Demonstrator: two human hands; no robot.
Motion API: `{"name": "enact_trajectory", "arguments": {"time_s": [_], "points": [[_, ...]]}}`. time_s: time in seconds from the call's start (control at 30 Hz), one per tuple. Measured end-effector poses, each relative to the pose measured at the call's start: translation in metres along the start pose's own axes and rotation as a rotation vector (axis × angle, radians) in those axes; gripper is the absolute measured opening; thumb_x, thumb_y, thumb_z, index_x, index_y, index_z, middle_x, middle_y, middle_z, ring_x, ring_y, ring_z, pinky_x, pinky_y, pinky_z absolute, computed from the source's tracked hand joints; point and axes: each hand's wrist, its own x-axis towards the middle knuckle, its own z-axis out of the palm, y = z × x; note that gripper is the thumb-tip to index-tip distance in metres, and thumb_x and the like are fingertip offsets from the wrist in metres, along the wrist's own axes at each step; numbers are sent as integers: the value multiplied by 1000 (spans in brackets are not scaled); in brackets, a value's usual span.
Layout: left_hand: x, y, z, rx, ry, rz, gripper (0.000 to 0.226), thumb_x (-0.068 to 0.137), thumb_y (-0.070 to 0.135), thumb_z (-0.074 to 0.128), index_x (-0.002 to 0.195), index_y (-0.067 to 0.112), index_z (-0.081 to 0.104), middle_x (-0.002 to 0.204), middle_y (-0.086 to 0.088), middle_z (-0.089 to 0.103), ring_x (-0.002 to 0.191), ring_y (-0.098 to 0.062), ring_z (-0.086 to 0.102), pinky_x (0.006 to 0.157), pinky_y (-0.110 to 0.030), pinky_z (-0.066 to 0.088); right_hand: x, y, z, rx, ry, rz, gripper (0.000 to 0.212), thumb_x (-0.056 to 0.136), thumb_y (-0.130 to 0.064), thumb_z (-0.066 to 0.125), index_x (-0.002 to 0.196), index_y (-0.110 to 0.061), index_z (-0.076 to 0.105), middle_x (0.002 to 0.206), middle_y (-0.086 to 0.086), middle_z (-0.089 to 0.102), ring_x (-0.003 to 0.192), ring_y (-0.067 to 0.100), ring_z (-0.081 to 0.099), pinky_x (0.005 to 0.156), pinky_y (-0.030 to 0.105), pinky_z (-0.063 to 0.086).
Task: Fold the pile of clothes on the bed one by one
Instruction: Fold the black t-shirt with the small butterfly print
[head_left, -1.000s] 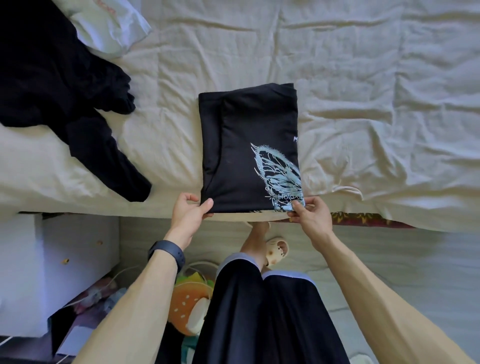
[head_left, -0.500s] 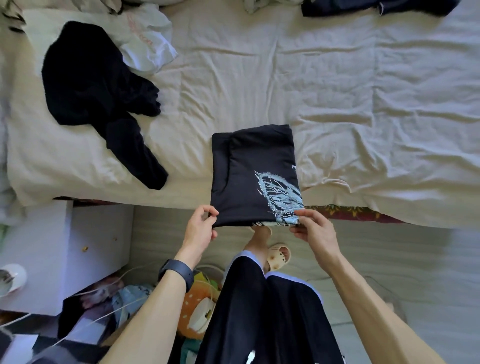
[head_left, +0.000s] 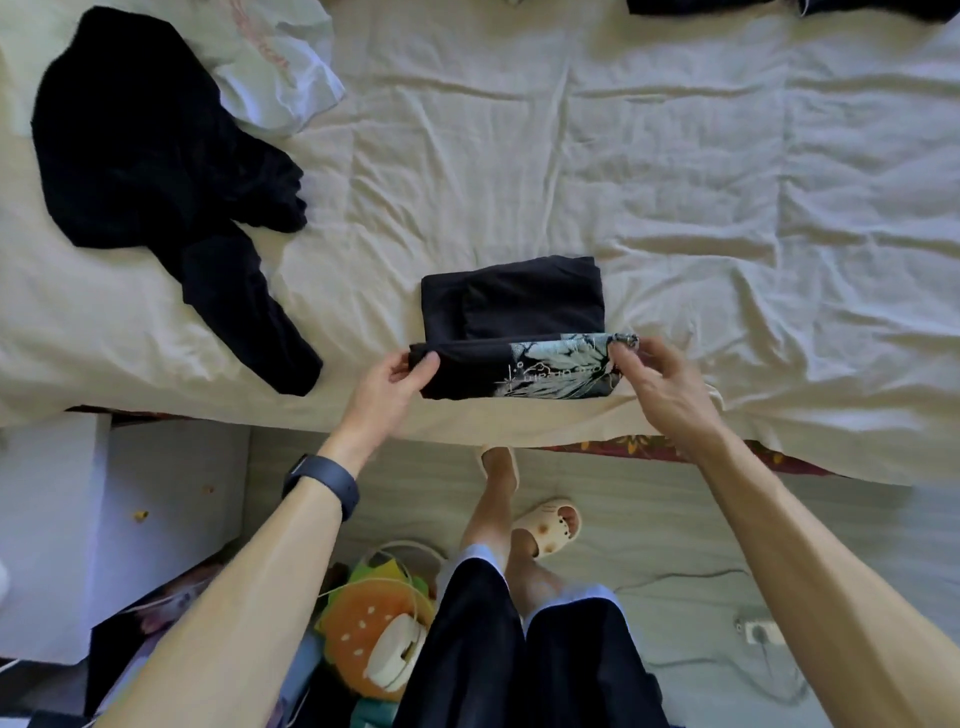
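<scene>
Left hand (head_left: 397, 376) and right hand (head_left: 652, 376) pinch the black shirt (head_left: 511, 312) near edge; uneven lift probably skews the fold.

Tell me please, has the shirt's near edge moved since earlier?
Yes: left hand and right hand carried it from the bed's edge towards the shirt's far half.

Soft, even daylight brightens the bed (head_left: 519, 156); shadows are faint. Wide-angle distortion bends the edges, and the floor clutter looks slightly blurred.
</scene>
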Motion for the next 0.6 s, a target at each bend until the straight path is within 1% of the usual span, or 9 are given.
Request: {"name": "enact_trajectory", "arguments": {"time_s": [0.03,0.07,0.13,0.2,0.23,0.3,0.4,0.53,0.6], "points": [[15,4,2,-72,1,1,5,99,32,62,99,32,67,91,20,75,87,8,67,72,-9,49,16,-7,6,-22,35,-20,20,101,-48,57,90,-33,63,91,-13,66,82,-8,61,70,15,44],[32,7,5,-87,24,10,7,100,36,60,100,33,66,95,18,75,91,5,68,74,-12,52,32,-13,12,-57,87,-43,23,103,-47,53,88,-30,57,84,-11,64,73,-8,59,66,14,44],[62,11,12,-14,96,18,13,100,44,54,98,34,63,100,11,72,92,4,66,76,-15,52,61,-21,27,-132,180,-65,26,105,-48,47,87,-29,48,78,-10,61,60,-6,53,60,14,41],[90,12,20,113,197,29,19,101,48,47,90,35,55,93,13,65,81,14,59,64,-7,42,87,-22,41,-160,234,-52,22,106,-50,41,95,-31,46,84,-10,62,68,-2,55,60,23,40],[101,11,23,164,248,29,22,102,50,44,89,34,52,88,15,62,76,16,55,59,-7,39,98,-21,48,-160,252,-46,21,107,-50,40,99,-32,46,86,-9,61,72,2,57,62,25,40],[118,8,28,237,316,12,26,103,53,37,93,31,49,81,15,58,72,8,55,55,-12,36,118,-18,58,-159,297,-42,24,107,-49,39,102,-29,49,89,-3,63,77,14,60,70,30,43],[133,3,33,332,357,-12,32,104,54,34,104,26,51,74,12,56,67,-2,52,56,-30,31,137,-14,67,-169,370,-36,32,107,-48,39,113,-23,57,95,2,65,88,22,60,77,32,42],[147,-1,36,367,394,-3,27,105,49,35,95,26,44,69,9,52,63,-10,50,59,-34,28,153,-9,72,-203,386,-1,36,106,-52,39,113,-22,58,78,-12,56,85,21,59,76,33,43],[151,-5,38,420,398,-18,31,106,49,33,100,22,47,70,9,50,68,-22,52,60,-34,30,158,-6,74,-249,386,28,39,105,-55,39,113,-21,58,76,-11,54,82,21,56,75,33,42]]}}
